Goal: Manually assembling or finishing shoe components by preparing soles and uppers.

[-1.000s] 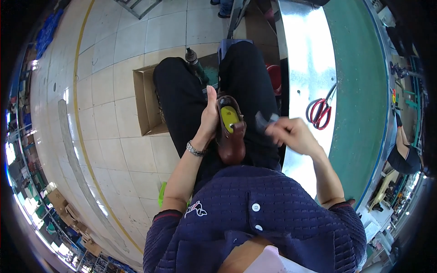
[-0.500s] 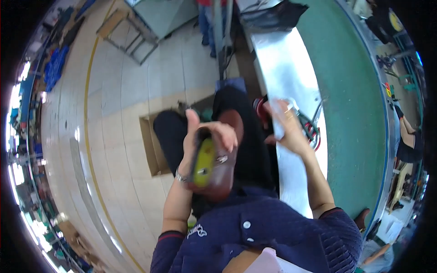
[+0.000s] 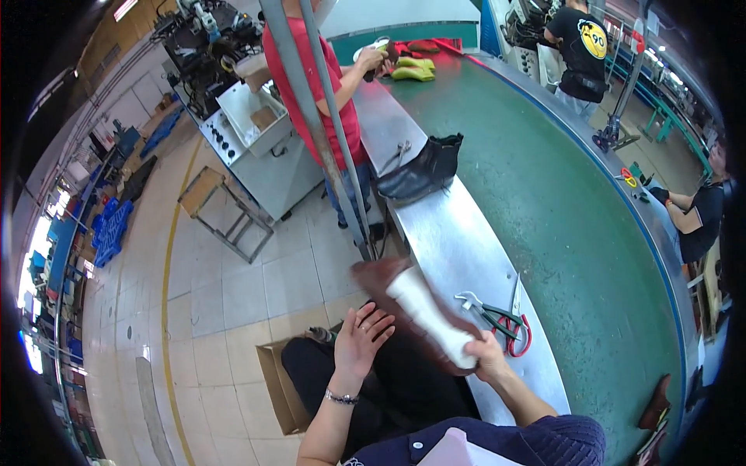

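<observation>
Left hand: palm spread wide, gripping nothing; lends no support. Brown shoe: aslant above lap, white underside showing; could tip or drop, being gripped at one end only. Right hand: closed on shoe's near end; slack grip would release it. Pincers, scissors: on metal bench, near shoe; wide swing could knock them.

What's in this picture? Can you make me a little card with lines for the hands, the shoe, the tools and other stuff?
Right hand: gripping one end of the brown shoe
Left hand: open, near the shoe, holding nothing
Shoe: white underside showing
Tools: green-handled tool and red-handled scissors on the metal ledge
Boot: black boot, farther along the ledge
Floor: cardboard box, stool
</observation>
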The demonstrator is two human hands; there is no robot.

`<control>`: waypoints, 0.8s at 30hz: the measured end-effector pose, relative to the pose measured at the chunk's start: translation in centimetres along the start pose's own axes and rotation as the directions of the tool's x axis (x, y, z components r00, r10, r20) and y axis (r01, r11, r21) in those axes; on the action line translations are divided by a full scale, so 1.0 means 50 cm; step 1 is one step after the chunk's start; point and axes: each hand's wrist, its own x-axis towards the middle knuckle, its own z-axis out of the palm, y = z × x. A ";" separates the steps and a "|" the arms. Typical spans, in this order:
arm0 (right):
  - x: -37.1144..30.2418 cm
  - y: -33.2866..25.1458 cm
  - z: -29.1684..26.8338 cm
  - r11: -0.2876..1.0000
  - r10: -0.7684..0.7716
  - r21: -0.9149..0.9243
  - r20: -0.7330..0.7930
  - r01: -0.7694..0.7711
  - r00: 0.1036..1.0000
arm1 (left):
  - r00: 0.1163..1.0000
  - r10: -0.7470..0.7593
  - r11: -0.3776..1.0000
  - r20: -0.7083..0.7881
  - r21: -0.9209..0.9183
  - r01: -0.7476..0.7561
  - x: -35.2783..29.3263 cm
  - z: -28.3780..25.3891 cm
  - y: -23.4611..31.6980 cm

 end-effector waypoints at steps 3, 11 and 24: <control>0.005 -0.001 -0.077 0.976 -0.204 -0.003 -0.374 0.219 0.905 | 0.995 0.047 0.997 0.083 0.058 -0.052 -0.023 0.045 0.048; -0.046 -0.161 -0.303 0.706 -0.701 -0.695 -0.660 0.134 0.270 | 0.944 0.028 0.953 0.330 0.275 -0.124 -0.026 0.136 0.083; -0.059 -0.096 -0.413 0.411 -0.784 -0.755 -0.579 -0.511 0.225 | 0.434 0.211 0.918 0.876 -0.026 -0.395 -0.110 0.432 0.104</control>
